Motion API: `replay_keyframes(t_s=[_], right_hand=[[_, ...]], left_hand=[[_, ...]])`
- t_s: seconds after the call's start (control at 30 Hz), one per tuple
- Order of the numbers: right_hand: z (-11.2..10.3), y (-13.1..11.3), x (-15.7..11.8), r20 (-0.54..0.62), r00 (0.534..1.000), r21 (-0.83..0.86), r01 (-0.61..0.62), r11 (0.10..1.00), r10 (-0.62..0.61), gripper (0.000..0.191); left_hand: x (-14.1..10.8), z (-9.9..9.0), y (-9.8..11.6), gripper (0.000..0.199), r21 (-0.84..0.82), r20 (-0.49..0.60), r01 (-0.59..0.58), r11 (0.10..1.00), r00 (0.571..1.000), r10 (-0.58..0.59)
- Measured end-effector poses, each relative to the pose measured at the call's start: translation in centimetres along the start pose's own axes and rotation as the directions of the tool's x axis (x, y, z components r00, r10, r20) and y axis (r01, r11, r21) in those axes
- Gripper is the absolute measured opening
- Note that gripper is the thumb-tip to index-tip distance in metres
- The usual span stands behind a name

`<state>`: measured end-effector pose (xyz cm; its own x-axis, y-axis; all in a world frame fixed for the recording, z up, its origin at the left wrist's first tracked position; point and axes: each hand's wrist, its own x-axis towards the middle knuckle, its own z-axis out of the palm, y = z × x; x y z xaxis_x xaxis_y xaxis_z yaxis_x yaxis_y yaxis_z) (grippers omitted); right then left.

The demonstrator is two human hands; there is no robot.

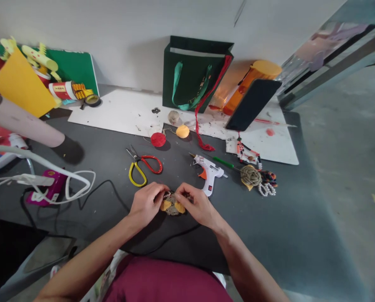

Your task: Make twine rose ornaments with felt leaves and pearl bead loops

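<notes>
Between my two hands is a small crocheted piece (174,208), brown-grey with yellow parts at its sides. My left hand (148,202) pinches its left edge, near some small beads. On the other side my right hand (197,204) is closed on its upper right, thumb and fingers together. A white glue gun (208,173) with an orange trigger lies just beyond my right hand. Scissors (140,163) with one yellow and one red handle lie open beyond my left hand. My fingers partly cover the piece.
Red yarn (158,139) and yellow yarn (182,131) lie ahead. At right sit a crocheted flower (250,175), a green-handled hook (222,162) and a pearl string (266,190). Behind stand a dark green bag (187,71) and a phone (253,105). Cables and a purple power strip (50,187) occupy the left.
</notes>
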<state>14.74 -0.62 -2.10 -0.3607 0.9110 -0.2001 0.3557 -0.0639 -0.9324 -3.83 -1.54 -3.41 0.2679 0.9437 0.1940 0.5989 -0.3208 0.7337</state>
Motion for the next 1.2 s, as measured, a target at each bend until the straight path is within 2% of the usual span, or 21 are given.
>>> replay_keyframes(t_s=[0.2,0.33,0.47,0.63,0.73,0.83,0.9,1.03,1.2], right_hand=[[0.1,0.3,0.3,0.036,0.997,0.255,-0.082,0.964,0.075,0.031],[0.5,0.5,0.4,-0.030,0.993,0.326,-0.095,0.941,0.111,0.031],[1.1,0.5,0.4,-0.081,0.995,0.225,-0.039,0.974,0.058,0.020],[1.2,0.0,0.3,-0.094,0.996,0.050,0.015,0.999,-0.010,0.010],[1.1,-0.1,0.2,-0.091,0.995,0.003,0.036,0.999,-0.036,0.007],[0.9,-0.1,0.2,-0.087,0.995,0.010,0.054,0.999,-0.052,0.011],[0.9,-0.1,0.2,-0.083,0.995,0.034,0.054,0.998,-0.051,0.011],[0.8,-0.1,0.1,-0.072,0.997,0.109,0.040,0.993,-0.032,0.012],[0.7,-0.3,0.2,-0.030,0.997,0.350,-0.059,0.935,0.074,0.020]], left_hand=[[0.3,-0.1,0.3,0.022,-0.129,0.035,0.068,0.989,0.997,-0.064],[0.3,0.0,0.5,0.023,-0.183,0.003,0.097,0.978,0.995,-0.099],[0.3,-0.1,0.6,0.020,-0.212,-0.004,0.108,0.971,0.994,-0.112],[0.3,-0.1,1.0,0.015,-0.216,-0.017,0.052,0.975,0.998,-0.057],[0.3,0.0,1.0,0.013,-0.244,-0.038,0.043,0.969,0.998,-0.053],[0.4,0.1,0.8,0.012,-0.297,-0.042,0.087,0.951,0.994,-0.104],[0.5,-0.1,0.8,0.015,-0.312,-0.004,0.130,0.941,0.990,-0.138],[0.9,-0.9,1.0,0.023,-0.291,0.175,0.177,0.940,0.976,-0.130],[1.2,-1.4,1.1,0.023,-0.277,0.268,0.213,0.937,0.954,-0.138]])
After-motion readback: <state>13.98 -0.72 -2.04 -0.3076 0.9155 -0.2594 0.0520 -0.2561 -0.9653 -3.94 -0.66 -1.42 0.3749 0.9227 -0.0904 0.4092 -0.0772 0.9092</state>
